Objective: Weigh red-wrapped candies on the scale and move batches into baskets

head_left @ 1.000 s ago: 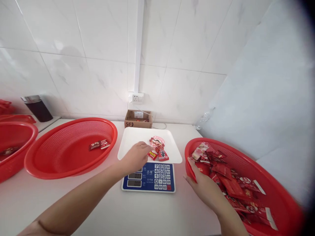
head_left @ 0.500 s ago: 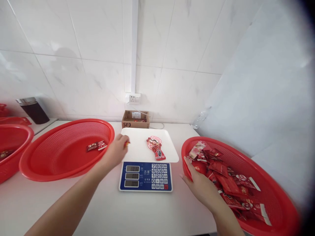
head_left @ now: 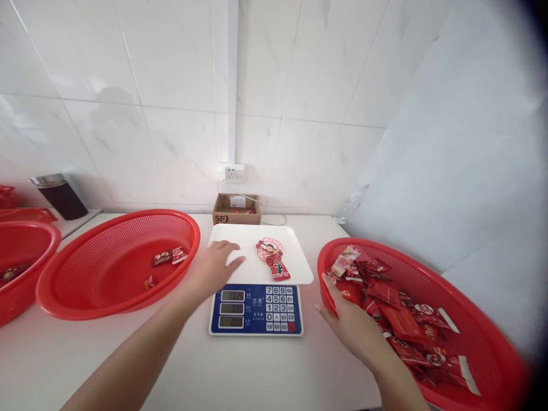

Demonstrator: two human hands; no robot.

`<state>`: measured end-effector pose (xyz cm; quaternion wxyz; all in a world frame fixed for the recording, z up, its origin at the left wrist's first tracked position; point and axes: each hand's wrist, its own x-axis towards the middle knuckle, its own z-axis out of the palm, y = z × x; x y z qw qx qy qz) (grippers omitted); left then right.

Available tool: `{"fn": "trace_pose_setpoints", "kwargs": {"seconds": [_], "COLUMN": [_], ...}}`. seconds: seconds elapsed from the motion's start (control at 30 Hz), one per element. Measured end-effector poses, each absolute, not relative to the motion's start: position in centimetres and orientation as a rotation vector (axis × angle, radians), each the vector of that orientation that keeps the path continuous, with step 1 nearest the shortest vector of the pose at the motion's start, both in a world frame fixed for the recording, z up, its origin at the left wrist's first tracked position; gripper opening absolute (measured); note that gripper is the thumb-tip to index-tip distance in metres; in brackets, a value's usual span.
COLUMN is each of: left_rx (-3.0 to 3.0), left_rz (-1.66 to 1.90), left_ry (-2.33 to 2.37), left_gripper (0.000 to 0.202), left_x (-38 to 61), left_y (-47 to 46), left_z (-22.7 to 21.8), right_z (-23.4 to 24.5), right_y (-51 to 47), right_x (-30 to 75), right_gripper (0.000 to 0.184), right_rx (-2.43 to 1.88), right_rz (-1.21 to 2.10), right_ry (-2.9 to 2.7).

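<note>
My left hand (head_left: 216, 265) is empty, its fingers spread above the left edge of the scale's white tray (head_left: 240, 271). On that tray lies a red printed candy packet (head_left: 274, 260) with a round cartoon top. The blue keypad scale (head_left: 257, 309) has a lit display, its digits partly blurred. My right hand (head_left: 345, 314) grips the near-left rim of the right red basket (head_left: 483, 308), thumb outside. Many red packets (head_left: 398, 319) are piled inside it. The left red basket (head_left: 98, 257) holds a few dark red packets (head_left: 169, 257) and a small red-yellow wrapped piece (head_left: 149, 282).
A small cardboard box (head_left: 237, 218) stands behind the scale near the wall socket (head_left: 231, 172). Another red basket (head_left: 25, 251) and a dark bottle with a silver lid (head_left: 62, 197) are at far left. Crumpled clear plastic (head_left: 351, 205) lies at the back right.
My left hand has opened and let go of the small red-yellow piece, which now lies in the left basket. The scale reading has changed. My right hand stays on the rim.
</note>
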<state>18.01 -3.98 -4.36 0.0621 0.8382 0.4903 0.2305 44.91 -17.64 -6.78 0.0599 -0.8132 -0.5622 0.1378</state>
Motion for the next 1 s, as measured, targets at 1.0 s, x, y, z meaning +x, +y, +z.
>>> {"fn": "trace_pose_setpoints", "kwargs": {"seconds": [1.0], "left_rx": [1.333], "left_rz": [0.771], "left_ry": [0.726], "left_gripper": [0.031], "left_x": [20.4], "left_y": [-11.0], "left_z": [-4.2], "right_z": [-4.4], "right_y": [-17.3], "right_x": [38.1], "right_gripper": [0.038], "right_rx": [-1.261], "right_rz": [1.181], "right_ry": [-1.596]}}
